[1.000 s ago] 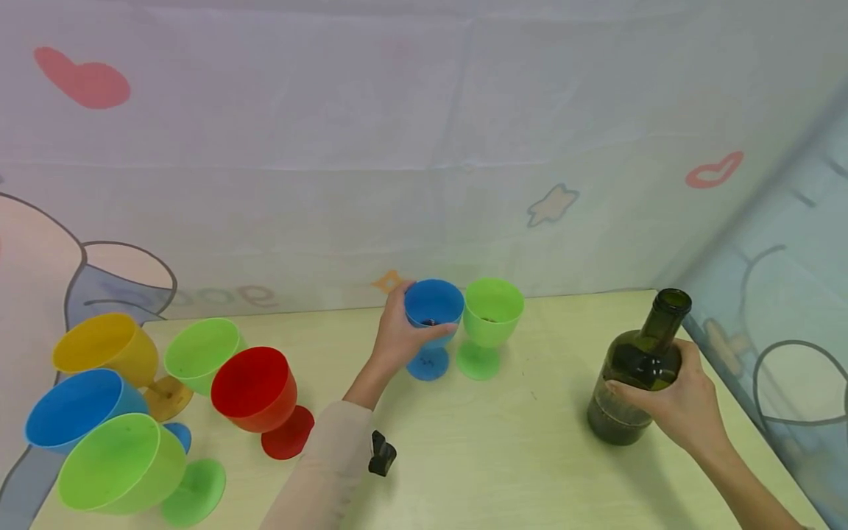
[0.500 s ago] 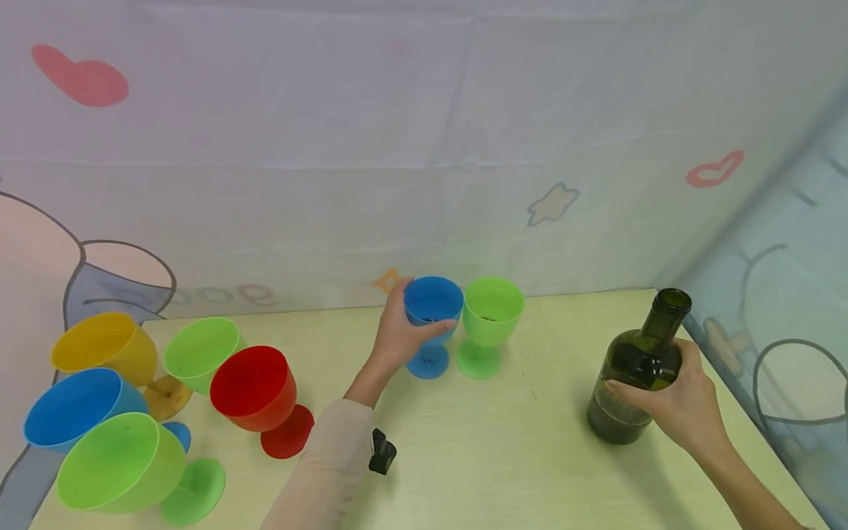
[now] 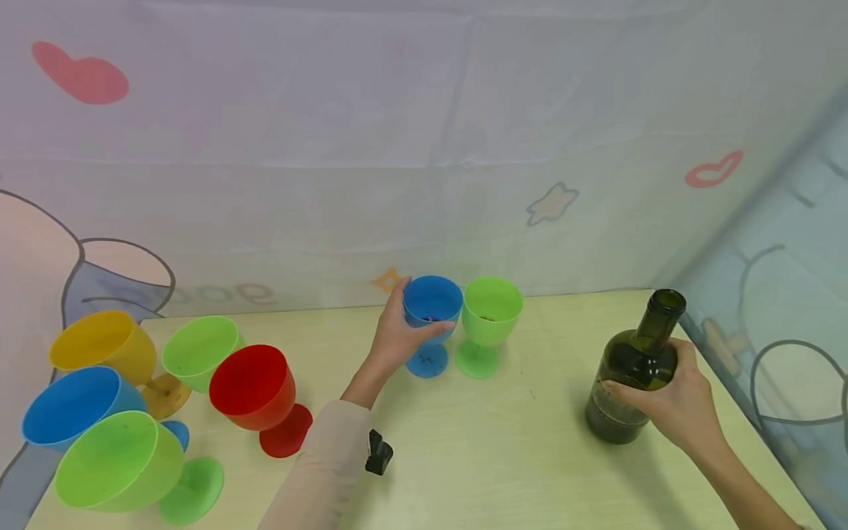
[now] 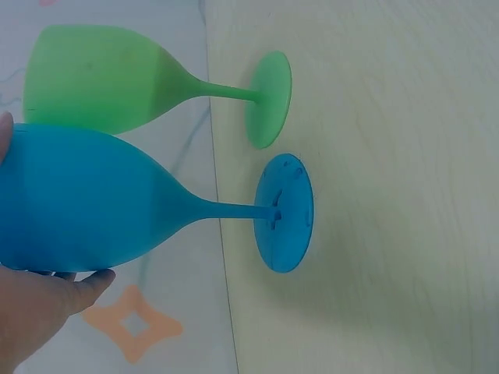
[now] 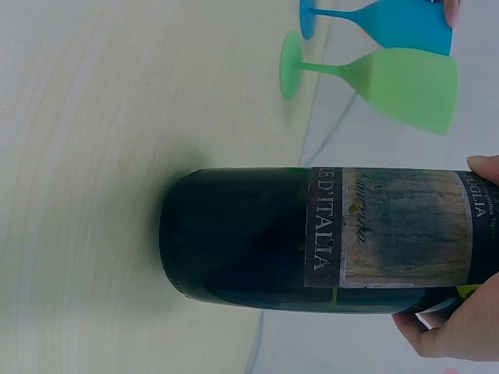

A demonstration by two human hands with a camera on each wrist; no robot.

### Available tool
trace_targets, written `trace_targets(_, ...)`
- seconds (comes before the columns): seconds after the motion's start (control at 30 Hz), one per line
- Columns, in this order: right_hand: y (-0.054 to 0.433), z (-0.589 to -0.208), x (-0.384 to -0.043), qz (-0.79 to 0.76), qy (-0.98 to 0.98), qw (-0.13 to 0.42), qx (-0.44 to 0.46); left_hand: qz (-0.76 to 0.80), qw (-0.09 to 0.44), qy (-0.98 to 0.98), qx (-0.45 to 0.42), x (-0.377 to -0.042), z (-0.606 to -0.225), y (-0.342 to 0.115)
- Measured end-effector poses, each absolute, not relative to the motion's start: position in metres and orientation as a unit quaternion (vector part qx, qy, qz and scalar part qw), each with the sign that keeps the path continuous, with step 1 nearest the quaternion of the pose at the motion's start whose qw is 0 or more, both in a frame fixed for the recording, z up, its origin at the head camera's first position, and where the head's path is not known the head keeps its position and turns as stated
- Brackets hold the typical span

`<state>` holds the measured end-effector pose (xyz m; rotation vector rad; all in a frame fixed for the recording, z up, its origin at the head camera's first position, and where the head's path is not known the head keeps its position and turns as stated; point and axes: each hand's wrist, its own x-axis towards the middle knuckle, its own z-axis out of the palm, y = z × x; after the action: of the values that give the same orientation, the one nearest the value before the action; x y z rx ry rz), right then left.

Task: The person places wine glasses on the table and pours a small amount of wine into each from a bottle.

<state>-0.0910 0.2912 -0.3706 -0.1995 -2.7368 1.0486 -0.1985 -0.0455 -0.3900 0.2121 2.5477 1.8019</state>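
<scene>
Near the back edge of the table, my left hand [image 3: 398, 331] grips the bowl of a blue goblet [image 3: 433, 302]. In the left wrist view the thumb and fingers wrap the blue bowl from both sides, and its round foot [image 4: 284, 213] is at the tabletop. A green goblet [image 3: 492, 313] stands upright right beside it, some small dark bits inside its bowl. On the right, my right hand [image 3: 682, 405] holds a dark green wine bottle [image 3: 619, 390] around its upper body. The bottle is nearly upright, uncapped, and its paper label [image 5: 398, 226] faces the right wrist camera.
At the left stand several goblets: yellow [image 3: 106, 342], blue [image 3: 79, 405], a large green one [image 3: 119, 460], another green [image 3: 202, 353] and red [image 3: 253, 386]. A small black clip-like piece [image 3: 379, 453] shows by the left sleeve. A printed cloth [image 3: 397, 147] hangs behind the table [image 3: 490, 456].
Both hands keep their grips. The bottle has shifted very slightly left with the right hand; the whole head view has also drifted a little. The blue and green goblets stay side by side.
</scene>
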Motion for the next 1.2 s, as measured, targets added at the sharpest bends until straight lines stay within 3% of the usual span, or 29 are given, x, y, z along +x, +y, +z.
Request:
trace_targets(0.53, 0.292, -0.370, -0.091, 0.356, -0.927, 0.099, -0.066, 0.600, -0.005, 0.797, 0.074, -0.197, -0.395, -0.053)
trace_targets(1.2, 0.290, -0.372, -0.089, 0.353, -0.928, 0.106, -0.057, 0.604, -0.011, 0.794, 0.074, -0.171, -0.398, -0.074)
